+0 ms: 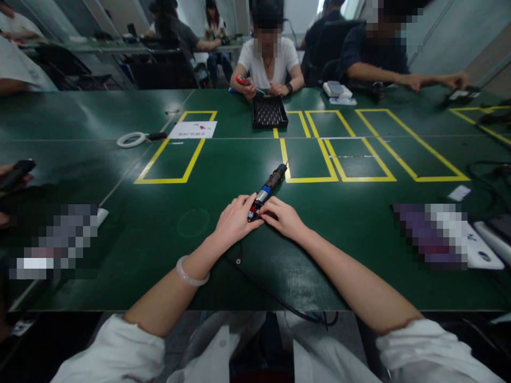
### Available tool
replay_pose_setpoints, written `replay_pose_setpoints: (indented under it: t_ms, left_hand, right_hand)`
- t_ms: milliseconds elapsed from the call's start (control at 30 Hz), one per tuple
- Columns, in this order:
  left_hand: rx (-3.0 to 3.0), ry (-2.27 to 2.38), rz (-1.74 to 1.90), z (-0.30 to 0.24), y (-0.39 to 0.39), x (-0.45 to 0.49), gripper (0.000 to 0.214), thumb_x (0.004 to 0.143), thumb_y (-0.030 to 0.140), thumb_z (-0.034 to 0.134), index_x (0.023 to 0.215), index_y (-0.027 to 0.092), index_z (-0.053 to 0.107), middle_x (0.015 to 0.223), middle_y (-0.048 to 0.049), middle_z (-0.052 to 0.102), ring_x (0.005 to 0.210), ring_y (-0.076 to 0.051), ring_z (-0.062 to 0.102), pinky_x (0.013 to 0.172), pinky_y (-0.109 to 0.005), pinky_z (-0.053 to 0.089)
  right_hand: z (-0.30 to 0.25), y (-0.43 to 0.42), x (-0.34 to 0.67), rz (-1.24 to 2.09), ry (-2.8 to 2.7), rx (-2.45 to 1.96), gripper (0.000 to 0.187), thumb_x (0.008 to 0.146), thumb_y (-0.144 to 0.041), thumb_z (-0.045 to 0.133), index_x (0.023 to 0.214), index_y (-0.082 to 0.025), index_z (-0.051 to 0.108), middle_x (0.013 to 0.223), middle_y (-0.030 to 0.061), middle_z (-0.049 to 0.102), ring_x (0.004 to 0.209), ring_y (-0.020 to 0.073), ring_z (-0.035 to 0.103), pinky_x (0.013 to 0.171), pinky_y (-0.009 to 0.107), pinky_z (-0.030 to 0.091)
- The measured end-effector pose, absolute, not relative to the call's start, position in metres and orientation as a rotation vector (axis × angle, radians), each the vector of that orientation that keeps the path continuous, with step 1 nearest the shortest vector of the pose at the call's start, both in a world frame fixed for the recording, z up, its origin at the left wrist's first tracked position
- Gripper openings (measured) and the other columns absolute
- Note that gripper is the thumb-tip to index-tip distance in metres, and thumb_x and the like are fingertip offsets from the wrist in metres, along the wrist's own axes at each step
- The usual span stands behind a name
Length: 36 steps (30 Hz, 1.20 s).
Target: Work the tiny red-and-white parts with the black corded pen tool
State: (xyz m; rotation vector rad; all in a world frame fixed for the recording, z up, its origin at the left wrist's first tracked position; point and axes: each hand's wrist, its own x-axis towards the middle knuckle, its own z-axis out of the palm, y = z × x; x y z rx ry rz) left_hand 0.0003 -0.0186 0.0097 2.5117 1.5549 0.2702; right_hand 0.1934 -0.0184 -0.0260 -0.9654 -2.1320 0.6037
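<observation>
Black, blue and silver cylindrical screwdriver point(269, 188) on smooth green tabletop point(151, 223); long axis oblique, thin bit pointing forward-right. Left-hand grip point(235, 219) clamped on rear end; right-hand grip point(285, 217) at same end, unable to tell if closed. Beyond: black rectangular tray point(270, 125), small shiny contents in rows, unidentifiable.

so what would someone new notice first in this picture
Probably the electric screwdriver, slanted across the middle of the green table, its thin bit pointing away and the left hand and right hand both at its rear end. Next, the bright yellow tape outlines on the tabletop, mostly beyond the hands. Farther back, a black tray sits before a person in white.
</observation>
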Motion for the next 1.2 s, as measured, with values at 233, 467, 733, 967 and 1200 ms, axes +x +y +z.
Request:
replay_pose_setpoints:
  t_ms: [233, 467, 733, 967, 1200]
  left_hand:
    - [2.570, 1.554, 0.259, 0.007, -0.017, 0.001, 0.069, 0.089, 0.050, 0.054, 0.147, 0.019, 0.033, 0.135, -0.0143, 0.051, 0.115, -0.029, 0.053, 0.092, -0.039, 0.046]
    - [2.613, 1.535, 0.215, 0.006, -0.009, 0.000, 0.072, 0.088, 0.046, 0.056, 0.149, 0.018, 0.029, 0.137, -0.0156, 0.049, 0.116, -0.029, 0.052, 0.093, -0.038, 0.045]
    - [2.593, 1.541, 0.200, 0.004, 0.004, -0.009, 0.069, 0.090, 0.045, 0.054, 0.148, 0.018, 0.030, 0.140, -0.0144, 0.048, 0.115, -0.029, 0.052, 0.092, -0.038, 0.046]
    - [2.581, 1.564, 0.224, 0.005, 0.017, -0.011, 0.067, 0.091, 0.043, 0.052, 0.148, 0.016, 0.030, 0.138, -0.0172, 0.048, 0.115, -0.029, 0.051, 0.093, -0.039, 0.045]
    - [2.610, 1.542, 0.278, 0.008, 0.017, -0.011, 0.063, 0.095, 0.045, 0.040, 0.153, 0.025, 0.024, 0.149, -0.0108, 0.041, 0.114, -0.027, 0.050, 0.094, -0.039, 0.045]
  right_hand:
    - [-0.028, -0.015, 0.188, 0.839, -2.017, -1.036, 0.006, 0.091, -0.026, 0.055, 0.093, -0.021, 0.056, 0.076, -0.0011, 0.057, 0.064, 0.0126, 0.051, 0.064, 0.024, 0.040]
    - [-0.026, -0.006, 0.185, 1.019, -1.922, -1.028, 0.011, 0.088, -0.029, 0.057, 0.089, -0.020, 0.052, 0.072, -0.0031, 0.057, 0.060, 0.0107, 0.051, 0.060, 0.022, 0.039]
    - [-0.023, 0.012, 0.173, 1.057, -1.905, -1.069, 0.014, 0.082, -0.028, 0.060, 0.081, -0.020, 0.048, 0.066, -0.0045, 0.053, 0.059, 0.0115, 0.050, 0.060, 0.023, 0.039]
    - [-0.029, 0.023, 0.163, 1.042, -1.778, -1.059, 0.018, 0.081, -0.032, 0.061, 0.080, -0.021, 0.048, 0.067, -0.0044, 0.052, 0.060, 0.0113, 0.047, 0.060, 0.023, 0.038]
    - [-0.033, 0.026, 0.165, 1.013, -1.734, -1.019, 0.016, 0.084, -0.032, 0.060, 0.080, -0.019, 0.052, 0.071, -0.0028, 0.054, 0.063, 0.0118, 0.050, 0.063, 0.024, 0.039]
